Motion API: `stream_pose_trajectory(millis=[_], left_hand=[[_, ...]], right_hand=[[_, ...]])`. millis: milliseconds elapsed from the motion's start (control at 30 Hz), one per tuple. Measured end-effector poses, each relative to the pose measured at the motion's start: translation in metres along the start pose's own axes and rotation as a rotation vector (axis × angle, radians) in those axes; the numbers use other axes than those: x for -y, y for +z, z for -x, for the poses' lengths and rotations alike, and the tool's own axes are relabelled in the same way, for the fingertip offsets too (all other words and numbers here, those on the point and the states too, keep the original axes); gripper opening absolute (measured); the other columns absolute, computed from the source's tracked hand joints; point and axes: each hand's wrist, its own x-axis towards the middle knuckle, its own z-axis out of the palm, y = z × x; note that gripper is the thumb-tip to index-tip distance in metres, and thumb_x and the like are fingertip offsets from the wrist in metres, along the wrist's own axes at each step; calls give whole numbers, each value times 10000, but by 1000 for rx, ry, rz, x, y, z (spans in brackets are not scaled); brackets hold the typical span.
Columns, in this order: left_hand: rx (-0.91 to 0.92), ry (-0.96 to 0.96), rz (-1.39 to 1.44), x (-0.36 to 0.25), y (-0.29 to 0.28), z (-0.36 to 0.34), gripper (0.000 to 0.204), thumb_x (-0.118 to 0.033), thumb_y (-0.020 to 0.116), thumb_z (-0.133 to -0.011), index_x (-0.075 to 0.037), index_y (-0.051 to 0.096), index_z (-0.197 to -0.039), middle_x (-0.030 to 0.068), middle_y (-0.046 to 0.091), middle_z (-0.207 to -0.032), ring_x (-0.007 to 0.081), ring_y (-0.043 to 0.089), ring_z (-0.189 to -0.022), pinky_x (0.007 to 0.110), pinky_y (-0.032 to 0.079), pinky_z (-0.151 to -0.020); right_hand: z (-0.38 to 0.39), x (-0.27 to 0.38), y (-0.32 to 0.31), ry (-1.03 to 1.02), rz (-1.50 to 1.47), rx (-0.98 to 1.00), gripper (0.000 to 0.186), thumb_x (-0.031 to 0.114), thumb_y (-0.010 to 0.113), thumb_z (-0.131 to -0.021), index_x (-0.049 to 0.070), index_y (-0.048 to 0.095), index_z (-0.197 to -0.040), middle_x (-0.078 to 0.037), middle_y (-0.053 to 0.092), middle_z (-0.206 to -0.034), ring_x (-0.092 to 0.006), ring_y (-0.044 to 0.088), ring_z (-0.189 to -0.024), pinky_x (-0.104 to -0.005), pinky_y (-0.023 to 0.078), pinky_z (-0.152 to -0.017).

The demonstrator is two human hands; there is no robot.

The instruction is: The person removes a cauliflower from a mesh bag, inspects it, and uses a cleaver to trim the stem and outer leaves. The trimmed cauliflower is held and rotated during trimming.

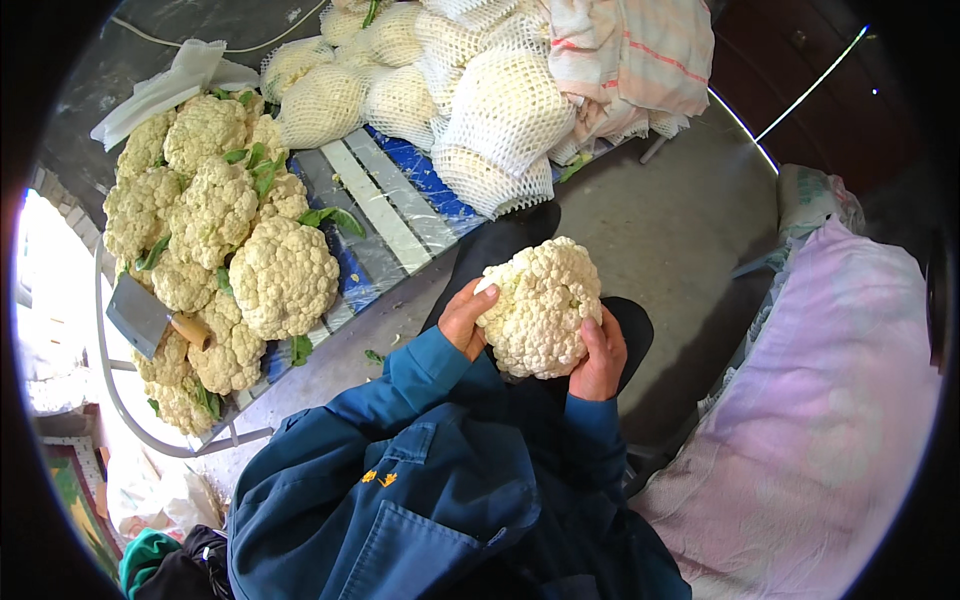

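Note:
Between both hands, above my lap, is a trimmed cream-white cauliflower [541, 308]. My left hand [465, 318] grips its left side, the thumb lying on the florets. On the lower right side my right hand [600, 356] presses with the thumb in front; its other fingers are partly hidden behind the head. To the left, a pile of bare cauliflowers [213, 211] with a few green leaves rests on a striped low bed or table [385, 200]. A cleaver [140, 316] with a wooden handle lies on top of that pile, blade toward the outer edge.
Cauliflowers in white foam net sleeves [510, 115] are heaped at the far side, beside a folded striped cloth [640, 50]. White netting [185, 85] lies behind the bare pile. A curved metal rail [112, 385] edges the table. At right stands something long under a pink cloth [800, 430].

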Motion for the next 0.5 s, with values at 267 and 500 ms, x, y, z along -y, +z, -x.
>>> stream_pose_trajectory(millis=[267, 500], left_hand=[[4, -76, -29, 6, -13, -17, 537, -280, 568, -995, 24, 445, -1420, 175, 574, -1370, 292, 566, -1266, 426, 430, -1092], [-35, -117, -15, 3, -19, -25, 496, -278, 597, -975, 20, 500, -1360, 167, 612, -1305, 279, 600, -1214, 416, 456, -1060]], right_hand=[[-1, -6, -1, 40, -53, -54, 472, 164, 671, -933, -97, 547, -1306, -145, 640, -1217, -200, 618, -1103, -326, 480, -982], [-6, 0, 14, 72, -8, -65, 478, 174, 668, -938, -93, 538, -1312, -160, 630, -1225, -221, 631, -1087, -331, 508, -951]])
